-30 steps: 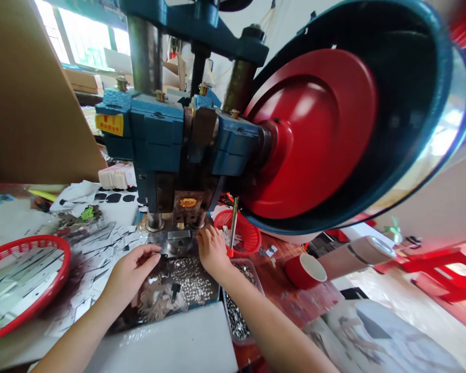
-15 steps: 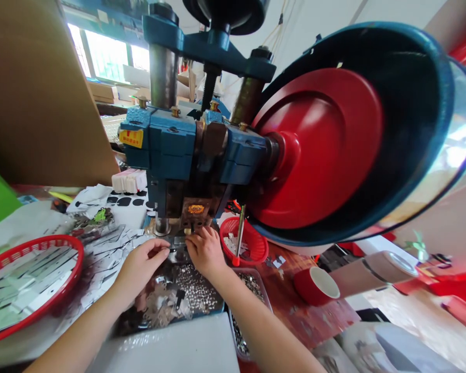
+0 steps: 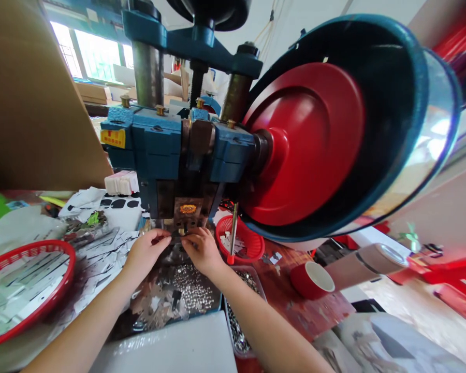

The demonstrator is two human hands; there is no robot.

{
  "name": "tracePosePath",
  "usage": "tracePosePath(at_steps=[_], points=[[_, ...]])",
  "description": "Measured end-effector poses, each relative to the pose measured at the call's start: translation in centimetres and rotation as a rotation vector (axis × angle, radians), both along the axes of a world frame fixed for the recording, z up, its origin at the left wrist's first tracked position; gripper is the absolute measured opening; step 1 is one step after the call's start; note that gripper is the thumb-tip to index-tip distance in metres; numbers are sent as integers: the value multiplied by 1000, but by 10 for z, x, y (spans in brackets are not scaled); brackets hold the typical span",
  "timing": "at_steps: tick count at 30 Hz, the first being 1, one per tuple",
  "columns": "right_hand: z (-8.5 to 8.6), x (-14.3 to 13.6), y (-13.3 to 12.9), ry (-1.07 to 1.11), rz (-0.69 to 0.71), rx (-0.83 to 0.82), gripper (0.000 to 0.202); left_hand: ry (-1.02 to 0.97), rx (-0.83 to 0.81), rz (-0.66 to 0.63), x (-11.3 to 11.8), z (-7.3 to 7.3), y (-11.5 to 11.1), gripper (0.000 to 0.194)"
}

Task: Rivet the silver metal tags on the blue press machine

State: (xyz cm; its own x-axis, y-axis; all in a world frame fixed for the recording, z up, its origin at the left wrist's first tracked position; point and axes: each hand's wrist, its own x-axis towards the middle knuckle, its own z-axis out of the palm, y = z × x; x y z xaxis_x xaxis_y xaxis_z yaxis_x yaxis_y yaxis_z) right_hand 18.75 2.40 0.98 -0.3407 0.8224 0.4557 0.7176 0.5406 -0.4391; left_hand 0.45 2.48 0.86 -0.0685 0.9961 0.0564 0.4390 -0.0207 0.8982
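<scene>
Fingers (image 3: 197, 237) low at the blue press (image 3: 157, 142)

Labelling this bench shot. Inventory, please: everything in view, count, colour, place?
press: 1, blue, centre
wheel: 1, red, right of press
guard: 1, dark blue, around wheel
large basket: 1, red, far left
flat pieces: many, white and grey, far left
small basket: 1, red, below wheel
rod: 1, silver, red tip, at small basket
shiny bits: many, silver, before press
tub: 1, see-through, right of shiny bits
slab: 1, white, front
cup: 1, red, white inside, right
bottle: 1, pinkish, right of cup
cardboard: 1, brown, upper left
clutter: uncountable, mixed, back left
table: 1, reddish-brown, underneath
left grip: 1, bare, at press base
right grip: 1, bare, at press base
</scene>
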Motion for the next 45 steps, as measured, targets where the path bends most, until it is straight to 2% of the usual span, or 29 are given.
tracePosePath(at_steps=[4,8,11,17,22,28,32,35,39,42,45], points=[[3,1,-6,-113,5,82,16,14,7,-1,1,1,0,33],[1,4,-1,74,19,-8,19,47,2,-8,6,3,0,33],[0,8,2,172,2,-2,21,85,11,-28,11,3,0,31],[2,10,-8,-50,-24,15,19,194,90,0,16,-5,5,29],[1,9,-9,-126,-40,21,21,245,145,-8,14,-13,10,26],[3,6,-9,-240,-11,98,23,222,158,-37,12,-22,17,26],[5,2,-9,-238,-18,79,18,175,141,-89,13,-24,22,29],[0,5,-6,-94,-26,19,20,154,126,-100,14,-23,22,29],[-17,21,-5,303,-72,-79,30,140,108,-83,10,-20,21,27],[-28,41,-17,674,-144,-328,40,133,102,-46,3,-17,16,30],[-27,59,-40,935,-179,-537,48,135,104,-15,-4,-13,6,30]])
